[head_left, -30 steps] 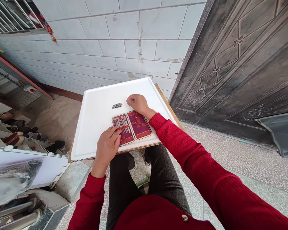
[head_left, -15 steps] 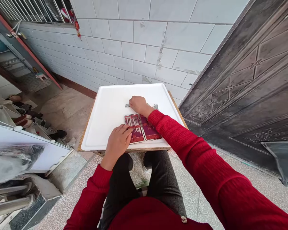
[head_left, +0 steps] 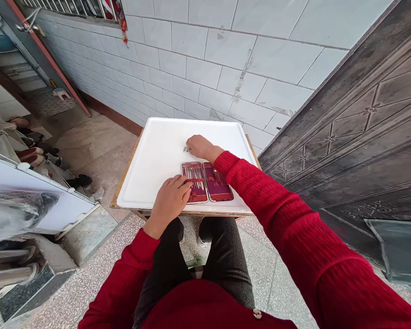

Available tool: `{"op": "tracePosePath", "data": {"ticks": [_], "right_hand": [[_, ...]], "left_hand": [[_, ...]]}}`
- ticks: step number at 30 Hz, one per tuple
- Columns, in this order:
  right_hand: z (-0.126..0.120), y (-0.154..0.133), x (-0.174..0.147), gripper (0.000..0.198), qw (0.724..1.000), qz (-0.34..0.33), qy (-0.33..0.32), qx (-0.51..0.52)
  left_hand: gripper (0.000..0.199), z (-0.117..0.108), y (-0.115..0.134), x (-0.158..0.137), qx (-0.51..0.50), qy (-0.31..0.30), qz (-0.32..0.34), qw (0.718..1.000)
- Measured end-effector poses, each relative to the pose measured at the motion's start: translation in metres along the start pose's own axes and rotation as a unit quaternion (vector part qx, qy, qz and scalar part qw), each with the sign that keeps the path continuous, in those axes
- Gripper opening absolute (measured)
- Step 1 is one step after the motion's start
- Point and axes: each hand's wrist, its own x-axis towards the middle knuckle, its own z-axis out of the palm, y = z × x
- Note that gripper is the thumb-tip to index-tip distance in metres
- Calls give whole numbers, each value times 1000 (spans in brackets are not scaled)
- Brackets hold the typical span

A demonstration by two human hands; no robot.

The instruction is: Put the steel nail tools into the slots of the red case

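Note:
An open manicure case with a dark red lining lies near the front of a white tray-like tabletop. Several slim metal tools sit under a strap in its left half. My left hand rests over the case's left edge, fingers stretched across the tools. Beyond the case, my right hand is closed and low over the tabletop. Small metal pieces show beside its fingertips; what the fingers grip is hidden. My right forearm covers part of the case's right half.
A tiled wall stands right behind the table. To the right is a dark patterned metal door. Shoes fill a rack at left, near a white panel. My legs are close to the table's front edge.
The view has shifted slightly. My right hand has moved a little over the metal pieces, which now show less beside its fingertips. My left hand stays on the case.

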Motion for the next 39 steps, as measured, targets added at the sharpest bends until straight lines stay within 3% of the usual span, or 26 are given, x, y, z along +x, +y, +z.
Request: {"op": "tracePosePath", "data": {"ticks": [7,13,17,22,26,34,39], "right_hand": [[-2,-9,-7,35,999,-28,-16,-41],[-4,-7,-26,34,998,-33,32,-33],[-10,-12,-63,29,997,-50,51,-10],[-9,-19,-122,21,994,-112,14,-4],[-1,-23,-149,17,984,-177,-20,4],[-7,-43,-161,22,973,-227,-43,-7],[-11,-53,-165,22,974,-222,-49,4]], "left_hand": [[29,-3,3,1,3,1,-10,1000],[29,-4,4,2,2,-8,-8,1000],[30,-5,5,2,-12,-12,-18,1000],[34,-6,7,3,-24,-15,-32,999],[37,-3,6,3,-30,-13,-41,999],[38,0,4,3,-30,-8,-43,999],[38,1,5,2,-31,-4,-39,999]]}}
